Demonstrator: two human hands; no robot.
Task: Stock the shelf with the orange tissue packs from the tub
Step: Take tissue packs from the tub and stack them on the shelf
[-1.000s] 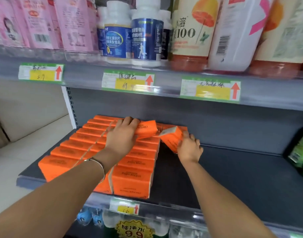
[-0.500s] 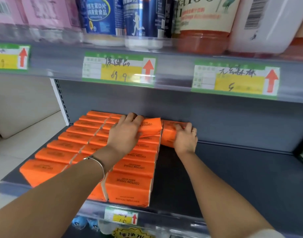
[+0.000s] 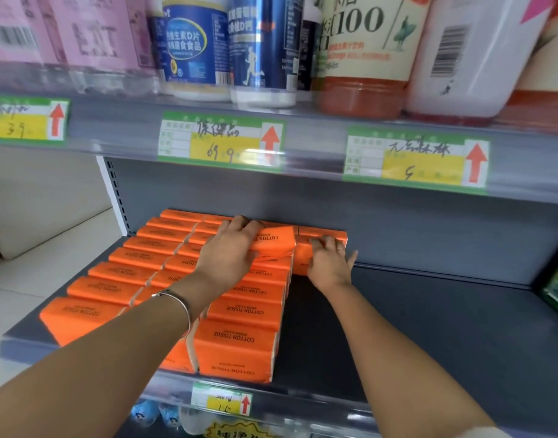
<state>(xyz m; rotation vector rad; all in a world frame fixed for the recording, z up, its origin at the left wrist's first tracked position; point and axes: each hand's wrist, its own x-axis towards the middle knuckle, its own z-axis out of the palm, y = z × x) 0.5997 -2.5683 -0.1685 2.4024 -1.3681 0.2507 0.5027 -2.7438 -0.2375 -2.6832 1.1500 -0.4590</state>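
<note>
Grey shelf [image 3: 429, 327] boards carry rows of orange tissue packs [image 3: 135, 257] along their left part. My left hand [image 3: 230, 248] curls round a loose pack [image 3: 276, 243] lying atop the rear of the rows. My right hand [image 3: 329, 263], fingers flat and spread, presses an end pack [image 3: 321, 233] standing against the back wall, just beside the rows.

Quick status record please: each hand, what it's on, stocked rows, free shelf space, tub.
left hand: grips loose pack, which lies tilted on top of the rightmost row
right hand: fingers straight, pressing on rear pack by the back wall
stocked rows: three, running front to back, on the shelf's left part
shelf: bare to the right of the rows
tub: not in view
</note>
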